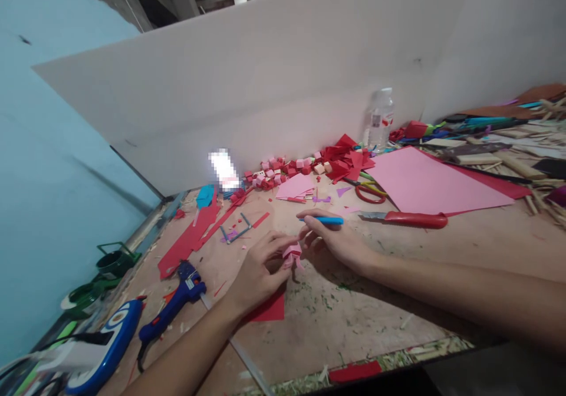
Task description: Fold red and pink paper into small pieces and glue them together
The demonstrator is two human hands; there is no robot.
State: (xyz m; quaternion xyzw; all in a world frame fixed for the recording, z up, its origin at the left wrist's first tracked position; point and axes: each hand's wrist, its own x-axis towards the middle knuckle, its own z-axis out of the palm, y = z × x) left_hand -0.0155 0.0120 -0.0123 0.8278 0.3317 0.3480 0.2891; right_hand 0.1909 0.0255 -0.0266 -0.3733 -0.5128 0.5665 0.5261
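Between the thumb and fingers of my left hand (pixel 264 266) is a small pink folded-paper piece (pixel 292 254), with narrow strips hanging from its lower side. My right hand (pixel 333 240) is closed around a blue pen (pixel 325 221), which lies across the top of the fingers. The right fingers are close beside the pink piece; whether they touch it I cannot tell. Under my left hand a red paper sheet (pixel 270 309) shows in part. A red-handled knife (pixel 411 219) lies right of my right hand, and scissors (pixel 370 192) are beyond it.
A blue glue gun (pixel 177 302) with a white glue stick lies at left near a blue power strip (pixel 110 346). Pink and red paper cubes (pixel 274 172) are heaped along the board. Pink sheets (pixel 435 178), a plastic bottle (pixel 381 122) and a lit phone (pixel 224 169) stand or lie further back.
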